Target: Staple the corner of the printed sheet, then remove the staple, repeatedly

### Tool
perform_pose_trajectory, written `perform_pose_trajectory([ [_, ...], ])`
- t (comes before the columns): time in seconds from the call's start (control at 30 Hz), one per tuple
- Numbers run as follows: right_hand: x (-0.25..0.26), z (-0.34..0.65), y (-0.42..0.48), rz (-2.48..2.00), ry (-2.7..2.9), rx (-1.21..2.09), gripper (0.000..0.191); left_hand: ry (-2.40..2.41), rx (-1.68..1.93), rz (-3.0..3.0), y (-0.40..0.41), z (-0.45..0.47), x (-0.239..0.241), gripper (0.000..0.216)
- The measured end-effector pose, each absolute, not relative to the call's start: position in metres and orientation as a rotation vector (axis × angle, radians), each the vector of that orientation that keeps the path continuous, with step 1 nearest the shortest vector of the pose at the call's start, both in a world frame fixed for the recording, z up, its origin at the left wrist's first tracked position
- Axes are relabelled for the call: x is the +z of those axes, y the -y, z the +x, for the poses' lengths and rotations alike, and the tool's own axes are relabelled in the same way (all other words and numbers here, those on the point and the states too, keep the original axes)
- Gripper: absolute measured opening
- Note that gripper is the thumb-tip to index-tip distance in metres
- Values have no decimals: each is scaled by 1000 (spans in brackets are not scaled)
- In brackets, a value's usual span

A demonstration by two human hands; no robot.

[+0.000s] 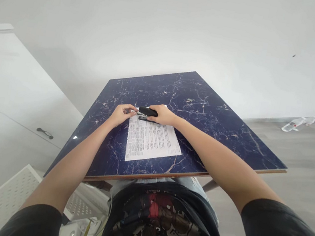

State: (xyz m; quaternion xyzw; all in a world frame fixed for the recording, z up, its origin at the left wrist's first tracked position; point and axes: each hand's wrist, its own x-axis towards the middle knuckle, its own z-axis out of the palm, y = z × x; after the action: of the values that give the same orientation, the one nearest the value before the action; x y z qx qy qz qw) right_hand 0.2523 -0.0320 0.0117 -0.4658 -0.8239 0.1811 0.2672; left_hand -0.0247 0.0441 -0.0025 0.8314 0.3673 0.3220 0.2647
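Dark-blue, white-veined, marble-patterned table (150, 90), bearing a white rectangular printed paper sheet (156, 140) and a black elongated stapler (147, 111) with silvery metal parts; handling underway.
Table: extending beneath and beyond both hands. Sheet: lying flat, already laid out, mostly on the wearer's side of the hands. Right hand (164, 115): gripping the stapler's rear. Left hand (120, 114): holding thumb and fingertips close together at the stapler's front; whether they are pinching metal or paper, cannot tell. Stapler: sitting between the hands over the sheet's far part, its black halves seemingly standing apart. Judged progress: stapler and sheet are sitting together; neither hand is yet releasing; no staple is showing.
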Motion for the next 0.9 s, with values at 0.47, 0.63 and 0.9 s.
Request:
perform_pose_trajectory([
  [0.47,13,252,33,-1262,2202,504,18,-971,905,2259,-43,-24,-2,32],
  [0.63,15,252,35,-1270,2196,520,17,-982,882,2280,-43,-24,-1,30],
  [0.9,12,253,31,-1273,2192,525,18,-1009,924,2266,-46,-25,-3,31],
])
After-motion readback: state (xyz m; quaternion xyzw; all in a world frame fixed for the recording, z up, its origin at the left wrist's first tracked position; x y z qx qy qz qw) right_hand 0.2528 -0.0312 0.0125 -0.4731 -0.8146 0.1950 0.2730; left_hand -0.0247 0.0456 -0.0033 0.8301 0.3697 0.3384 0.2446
